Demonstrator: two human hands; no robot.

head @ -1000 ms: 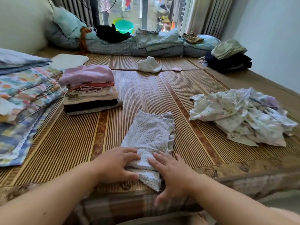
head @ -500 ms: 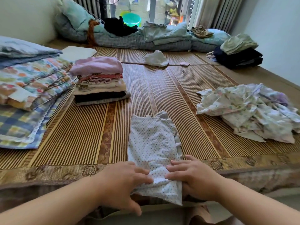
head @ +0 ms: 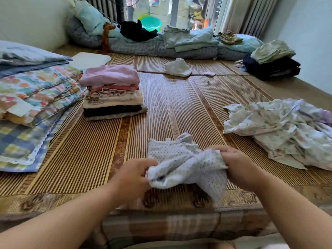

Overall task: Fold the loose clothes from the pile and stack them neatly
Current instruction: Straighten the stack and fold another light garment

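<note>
fingertips half hidden; left hand [head: 133,178] and right hand [head: 240,168] pinch bunched dotted garment [head: 179,159].

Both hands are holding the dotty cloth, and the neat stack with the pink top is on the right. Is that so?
Not quite. The left hand and right hand do hold the dotty cloth, but the head view shows the neat stack with the pink top on the left. The loose pile is on the right.

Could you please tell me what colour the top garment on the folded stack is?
The top garment is plain pale pink, seen in the head view.
</note>
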